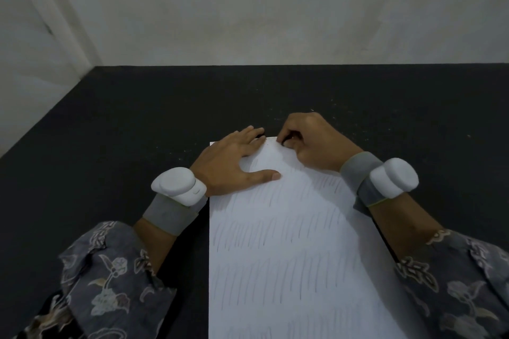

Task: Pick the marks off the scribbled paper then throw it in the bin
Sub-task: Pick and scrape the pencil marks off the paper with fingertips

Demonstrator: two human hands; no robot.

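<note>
A white sheet of paper (289, 242) lies on the black table (137, 124), covered with rows of faint pencil strokes. The strip of paper nearest the far edge looks free of marks. My left hand (234, 162) presses flat on the sheet's far left corner, fingers straight and thumb spread. My right hand (311, 143) rests at the sheet's far edge with its fingers curled. Its fingertips pinch a small pale thing, apparently an eraser (287, 143), which is mostly hidden by the fingers. No bin is in view.
A pale wall (275, 8) rises behind the table's far edge. The table's left edge runs diagonally at the left. White devices on grey bands sit on both wrists. Small crumbs speckle the black surface beyond the paper.
</note>
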